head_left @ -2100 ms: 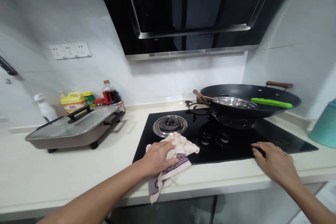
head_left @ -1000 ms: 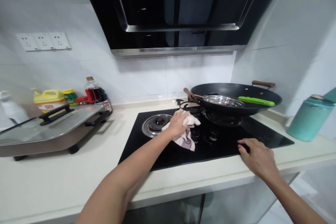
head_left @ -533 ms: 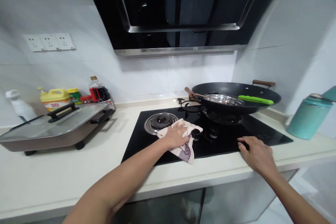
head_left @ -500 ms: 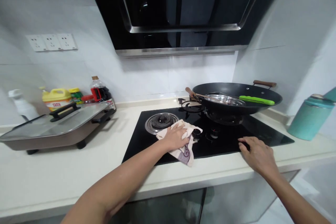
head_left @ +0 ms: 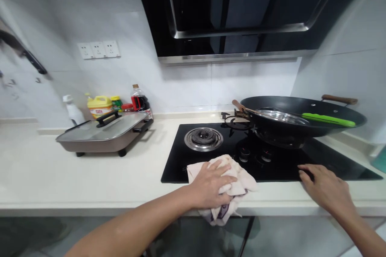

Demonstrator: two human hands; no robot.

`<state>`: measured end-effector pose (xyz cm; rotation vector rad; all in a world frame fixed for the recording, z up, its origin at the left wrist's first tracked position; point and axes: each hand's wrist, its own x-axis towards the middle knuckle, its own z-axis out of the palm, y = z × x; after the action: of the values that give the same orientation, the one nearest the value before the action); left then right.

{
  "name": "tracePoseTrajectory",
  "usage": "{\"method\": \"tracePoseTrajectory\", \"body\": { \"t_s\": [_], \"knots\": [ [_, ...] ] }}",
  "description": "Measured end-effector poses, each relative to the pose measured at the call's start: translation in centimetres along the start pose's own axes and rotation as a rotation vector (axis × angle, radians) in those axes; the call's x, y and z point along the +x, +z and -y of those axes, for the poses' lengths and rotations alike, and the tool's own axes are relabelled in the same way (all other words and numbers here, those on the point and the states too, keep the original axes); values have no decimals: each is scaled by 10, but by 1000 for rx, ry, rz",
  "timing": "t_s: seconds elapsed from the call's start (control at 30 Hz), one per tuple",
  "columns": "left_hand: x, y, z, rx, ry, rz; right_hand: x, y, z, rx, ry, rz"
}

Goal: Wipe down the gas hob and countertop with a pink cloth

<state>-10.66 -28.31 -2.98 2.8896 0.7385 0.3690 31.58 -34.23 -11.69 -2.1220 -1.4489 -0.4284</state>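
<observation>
Under the spread fingers of my left hand (head_left: 211, 184) lies a bunched pale cloth (head_left: 241, 176) with a purple pattern. The hand presses it onto the front edge of the black glass hob (head_left: 175, 164), and part of the cloth hangs over the counter's front. Just behind is the bare left burner (head_left: 204, 138), with two control knobs (head_left: 244, 154) to its right. My right hand (head_left: 325, 186) rests at the hob's front right edge, fingers loosely bent, thumb apart, nothing visible in it.
A large wok (head_left: 325, 108) sits over the right burner, holding a metal bowl (head_left: 280, 116) and a green-handled utensil (head_left: 328, 119). On the left stands a lidded electric pan (head_left: 102, 144), with bottles and jars (head_left: 99, 106) behind. The range hood (head_left: 241, 44) overhangs the hob.
My left hand has drawn the cloth from beside the left burner to the hob's front edge. The view has turned left. My right hand stays by the front edge.
</observation>
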Motion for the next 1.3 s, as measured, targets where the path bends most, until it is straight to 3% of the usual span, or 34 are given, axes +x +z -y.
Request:
{"method": "tracePoseTrajectory", "body": {
  "t_s": [0.17, 0.43, 0.57, 0.77, 0.9, 1.0, 1.3],
  "knots": [
    [-4, -8, 10, -28, -33, 16, 1, 1, -6, -8, 11, 35],
    [-29, -28, 54, 49, -303, 1, 4, 3, -11, -2, 52, 86],
    [-60, -44, 83, 84, -441, -51, 5, 5, -14, -3, 44, 103],
    [-137, -61, 108, 166, -722, -96, 5, 5, -13, -1, 43, 97],
    [-179, -62, 102, 270, -773, -131, 6, 0, -9, -12, 53, 124],
    [-191, -55, 86, 298, -794, -139, 6, -1, -7, -33, 58, 127],
    [-163, -6, 19, 482, -724, -320, 2, 1, -6, -72, 30, 92]
  ]
}}
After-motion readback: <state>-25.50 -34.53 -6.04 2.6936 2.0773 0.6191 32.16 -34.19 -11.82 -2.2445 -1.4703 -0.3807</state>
